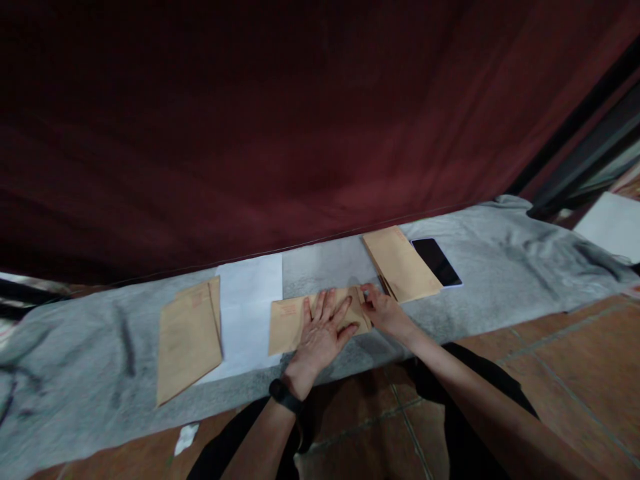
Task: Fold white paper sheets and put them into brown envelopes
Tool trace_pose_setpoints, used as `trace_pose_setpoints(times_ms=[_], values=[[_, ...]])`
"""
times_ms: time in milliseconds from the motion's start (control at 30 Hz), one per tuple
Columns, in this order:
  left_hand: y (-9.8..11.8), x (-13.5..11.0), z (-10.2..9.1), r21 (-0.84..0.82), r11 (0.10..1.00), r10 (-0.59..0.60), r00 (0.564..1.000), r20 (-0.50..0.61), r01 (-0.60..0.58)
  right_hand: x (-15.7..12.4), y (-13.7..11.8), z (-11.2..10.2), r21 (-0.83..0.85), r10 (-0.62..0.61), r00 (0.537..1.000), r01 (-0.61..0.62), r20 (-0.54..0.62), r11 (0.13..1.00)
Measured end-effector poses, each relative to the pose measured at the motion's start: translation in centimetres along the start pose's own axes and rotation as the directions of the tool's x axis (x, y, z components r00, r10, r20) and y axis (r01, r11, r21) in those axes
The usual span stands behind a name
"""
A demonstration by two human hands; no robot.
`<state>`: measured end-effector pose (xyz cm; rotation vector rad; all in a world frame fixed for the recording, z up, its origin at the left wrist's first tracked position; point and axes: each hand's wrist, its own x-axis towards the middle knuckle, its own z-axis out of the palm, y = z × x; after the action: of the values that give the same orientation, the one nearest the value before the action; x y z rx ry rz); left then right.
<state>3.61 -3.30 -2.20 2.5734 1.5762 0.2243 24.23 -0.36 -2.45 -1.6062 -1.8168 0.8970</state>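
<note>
A brown paper envelope [284,328] with faint red print lies crosswise in front of me. My left hand [323,331] rests flat on it with the fingers spread, a dark band on the wrist. At the envelope's right end, my right hand [383,310] has its fingers bent and pressed together on the folded flap. The fingertips partly hide that edge. Left of this envelope are white paper sheets [250,313], partly under it. Farther left sits a stack of brown envelopes [189,340], and more envelopes [403,263] lie to the right.
A phone [437,261] with a dark screen lies beside the right-hand envelopes. Grey cloth [505,267] covers the narrow surface, with a dark red curtain [320,147] behind. A crumpled white scrap [186,439] is on the tiled floor [575,360]. A white panel [613,227] stands far right.
</note>
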Motion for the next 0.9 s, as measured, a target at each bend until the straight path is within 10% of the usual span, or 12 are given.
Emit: trace_pose_setpoints(times_ms=[500, 900], values=[[0.7, -0.1, -0.8, 0.012, 0.989, 0.143, 0.988, 0.051, -0.144, 1.4, -1.8, 0.1, -0.378, -0.025, 0.999, 0.01, -0.034, 0.926], [2.0, -1.0, -0.9, -0.056, 0.968, 0.244, 0.97, 0.003, -0.244, 2.9, -1.2, 0.3, 0.028, 0.144, 0.99, -0.143, -0.012, 0.989]])
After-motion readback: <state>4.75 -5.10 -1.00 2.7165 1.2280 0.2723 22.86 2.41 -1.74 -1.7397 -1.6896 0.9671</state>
